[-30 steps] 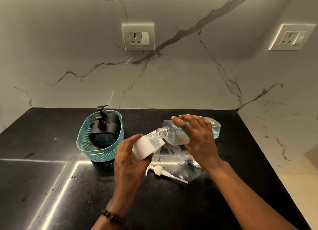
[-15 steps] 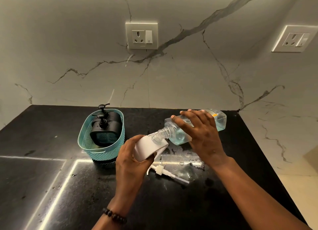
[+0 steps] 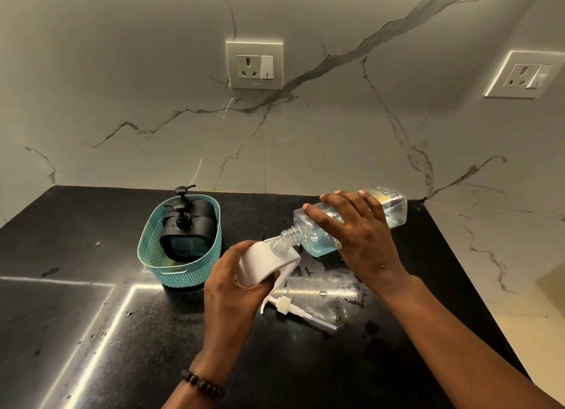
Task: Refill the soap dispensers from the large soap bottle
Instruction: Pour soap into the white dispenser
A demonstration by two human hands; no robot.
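Clear plastic: the large soap bottle (image 3: 342,225) is held tipped almost flat above the black counter (image 3: 91,332), neck lowest, so that the pale blue soap left inside is gathered toward the threaded mouth.

Right hand: the right hand (image 3: 363,237) is laid over the bottle from above, fingers wrapped and clamped on its body, a grip judged to let the tilt be governed finely.

White dispenser: the white dispenser (image 3: 264,263) is gripped in the left hand (image 3: 232,289), fingers closed round its lower part, and is leaned toward the bottle so that its opening is met by the bottle's mouth; the two appear to be touching there.

Flow: whether soap is actually running cannot be told; the joint is too small and partly hidden.

Pump: a white pump head (image 3: 293,310) with its long tube is laid on the counter just in front of the dispenser, presumably removed so the opening is free.

Wet patch: a smear of liquid (image 3: 330,289) is seen on the counter under the pour, a sign that the narrow meeting of mouths is easily missed.

Basket: two black dispensers (image 3: 189,228), pumps on, are stood in a teal basket (image 3: 180,274) well to the left, kept clear of the pour and judged to be awaiting attention or done.

Stage: the refill of the white dispenser is judged to be under way, not finished.
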